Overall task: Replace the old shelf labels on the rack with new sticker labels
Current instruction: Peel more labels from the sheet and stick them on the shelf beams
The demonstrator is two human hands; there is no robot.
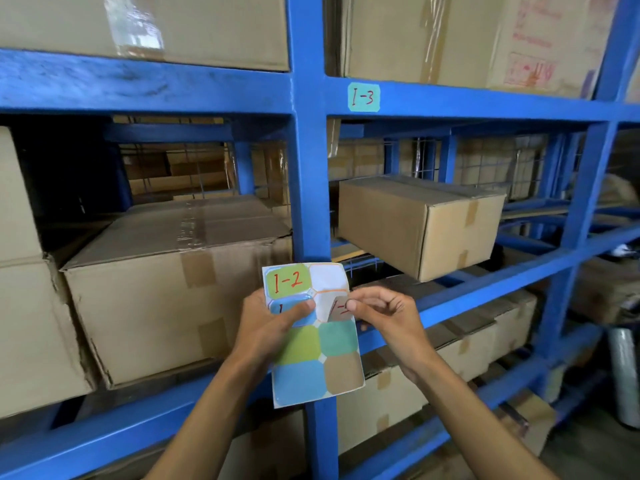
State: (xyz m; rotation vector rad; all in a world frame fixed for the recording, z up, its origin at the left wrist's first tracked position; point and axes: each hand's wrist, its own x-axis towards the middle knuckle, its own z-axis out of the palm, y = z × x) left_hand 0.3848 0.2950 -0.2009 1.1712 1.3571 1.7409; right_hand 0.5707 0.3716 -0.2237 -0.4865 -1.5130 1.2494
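Note:
My left hand point(273, 323) holds a sticker sheet point(311, 362) upright in front of the blue rack's middle post point(308, 188). The sheet carries coloured octagonal stickers; the top-left green one reads "I-2" point(287, 280). My right hand point(381, 317) pinches a brown sticker point(339, 309) with red writing, its edge lifted off the sheet's right column. Two spots above it on the sheet are bare white. A teal label "I-3" point(363, 97) is stuck on the upper shelf beam point(485, 102), right of the post.
Cardboard boxes fill the shelves: a large taped one point(166, 292) at left behind my left hand, a smaller one point(419, 223) tilted at right. More boxes sit above and below. A silver roll point(625, 372) stands on the floor at far right.

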